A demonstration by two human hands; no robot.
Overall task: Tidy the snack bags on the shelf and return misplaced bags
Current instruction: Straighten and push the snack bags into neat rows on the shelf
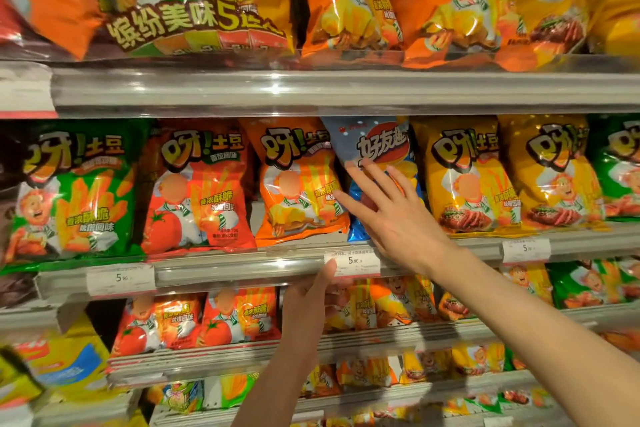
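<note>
A blue snack bag point(372, 146) stands on the middle shelf between an orange bag point(298, 184) and a yellow bag point(464, 177), unlike the bags around it. My right hand point(391, 211) reaches up with fingers spread and straight, lying against the front of the blue bag. My left hand point(311, 302) is lower, below the middle shelf's rail point(242, 265), thumb raised toward a price tag point(351, 263); its fingers are hidden behind the hand, so what they touch is unclear.
Green point(72, 191) and red tomato bags point(201, 191) fill the middle shelf's left. More orange and yellow bags crowd the upper shelf point(346, 94). Lower shelves hold smaller bags of the same brand. Shelf rails jut forward at each level.
</note>
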